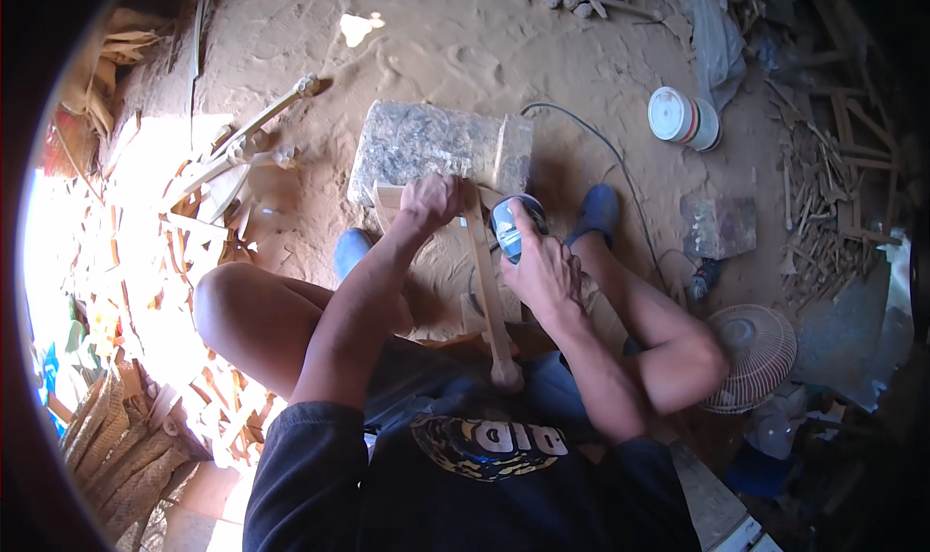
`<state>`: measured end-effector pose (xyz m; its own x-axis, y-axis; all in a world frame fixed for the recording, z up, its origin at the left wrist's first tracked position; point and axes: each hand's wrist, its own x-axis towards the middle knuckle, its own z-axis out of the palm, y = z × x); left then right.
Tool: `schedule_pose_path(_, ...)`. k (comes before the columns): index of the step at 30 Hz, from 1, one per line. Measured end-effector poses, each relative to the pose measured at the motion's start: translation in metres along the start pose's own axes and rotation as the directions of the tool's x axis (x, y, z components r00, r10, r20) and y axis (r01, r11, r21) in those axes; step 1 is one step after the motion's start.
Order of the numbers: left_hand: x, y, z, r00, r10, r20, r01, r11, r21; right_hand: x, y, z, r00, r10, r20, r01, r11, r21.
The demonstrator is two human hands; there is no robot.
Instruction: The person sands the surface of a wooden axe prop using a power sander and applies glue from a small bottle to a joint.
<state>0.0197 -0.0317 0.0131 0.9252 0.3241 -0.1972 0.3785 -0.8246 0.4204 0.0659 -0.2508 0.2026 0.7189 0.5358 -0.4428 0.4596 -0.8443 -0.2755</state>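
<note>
1. A long wooden piece (486, 286) is held between the person's knees, its upper end at the near edge of a rough block (417, 145) and its knobbed end close to the lap.
2. Its upper end is gripped by the left hand (433, 199), whose fingers are curled down over it; a paler wooden part (387, 197) is seen just left of that hand, and whether the two are joined cannot be told.
3. A rounded power tool (506, 241) is clasped by the right hand (544, 269), with the forefinger laid along its top. It is set just right of the wood; contact is not clearly shown.
4. The step in hand is judged to be smoothing or shaping. For the next pass, a firm left grip and a level tool would be called for, with the left fingers kept clear.
5. A dark cord (603, 136) is looped on the sandy ground beside the right foot (599, 211), where it could be snagged.
6. Farther out, a white tub (681, 118), a round fan (751, 358) and knobbed sticks (242, 140) are seen.
</note>
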Motion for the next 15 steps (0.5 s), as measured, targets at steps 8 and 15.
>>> schedule_pose_path(8,-0.001,0.003,-0.001,1.0,0.016,0.007,-0.016,0.999,-0.032,0.001,0.029,-0.014,0.994,0.073,-0.082,-0.067,0.995,0.075)
schedule_pose_path(15,0.0,0.003,0.001,0.998,0.061,-0.007,-0.061,0.998,0.011,0.006,0.049,0.008,0.994,-0.005,-0.111,0.026,0.983,0.184)
